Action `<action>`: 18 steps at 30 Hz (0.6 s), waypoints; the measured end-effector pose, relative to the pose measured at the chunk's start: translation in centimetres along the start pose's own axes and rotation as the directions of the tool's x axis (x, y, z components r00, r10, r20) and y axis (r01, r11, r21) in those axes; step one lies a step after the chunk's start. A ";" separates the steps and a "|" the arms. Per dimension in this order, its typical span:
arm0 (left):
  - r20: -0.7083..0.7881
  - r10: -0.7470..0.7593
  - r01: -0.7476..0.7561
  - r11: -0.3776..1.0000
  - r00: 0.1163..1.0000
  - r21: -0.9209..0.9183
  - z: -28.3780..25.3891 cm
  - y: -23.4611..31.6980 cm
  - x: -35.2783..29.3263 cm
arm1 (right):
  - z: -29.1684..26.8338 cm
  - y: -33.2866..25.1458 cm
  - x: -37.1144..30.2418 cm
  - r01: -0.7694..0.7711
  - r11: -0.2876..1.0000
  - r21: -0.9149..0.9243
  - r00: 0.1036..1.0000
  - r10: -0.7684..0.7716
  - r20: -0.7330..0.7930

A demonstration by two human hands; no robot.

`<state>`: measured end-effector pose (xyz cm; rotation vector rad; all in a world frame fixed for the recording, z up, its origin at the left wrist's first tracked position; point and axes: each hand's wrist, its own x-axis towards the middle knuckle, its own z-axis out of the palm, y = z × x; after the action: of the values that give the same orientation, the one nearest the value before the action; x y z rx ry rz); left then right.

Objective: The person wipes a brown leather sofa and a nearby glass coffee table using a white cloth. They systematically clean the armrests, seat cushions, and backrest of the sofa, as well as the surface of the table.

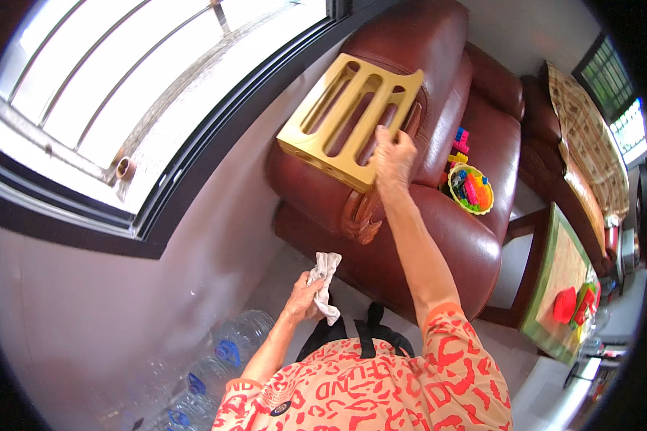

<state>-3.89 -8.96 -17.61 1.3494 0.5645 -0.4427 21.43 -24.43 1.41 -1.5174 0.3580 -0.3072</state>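
Gold-painted slatted rack [349, 118], rigid and probably light, rests tilted on the brown leather armchair's arm [323, 194], my right hand [393, 154] pinching its lower corner edge, while my left hand [305, 298] bunches a soft white cloth [326, 280].

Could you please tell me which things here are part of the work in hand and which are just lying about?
In hand:
- gold slotted rack, gripped by the right hand on the sofa armrest
- white cloth, held in the left hand

Lying about:
- basket of toy blocks on the sofa seat
- water bottles on the floor
- red items on the side table
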 end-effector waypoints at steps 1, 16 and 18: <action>0.037 0.004 -0.003 1.000 0.999 -0.024 0.8 0.7 0.0 | 0.7 2.1 1.8 0.018 1.000 0.011 0.999 -0.017 -0.030; 0.397 -0.023 0.223 0.856 0.917 -0.466 6.8 2.0 1.7 | -13.3 13.5 -16.4 0.404 0.621 -0.671 0.897 -0.124 0.425; 0.427 -0.016 0.194 0.906 0.904 -0.376 9.6 2.7 1.5 | -16.4 16.3 -18.6 0.072 0.881 -0.467 0.943 0.092 0.320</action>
<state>0.14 -17.91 -15.24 0.7861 0.3485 -0.6443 -2.68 -31.21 -14.51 -2.0133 0.1731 0.0619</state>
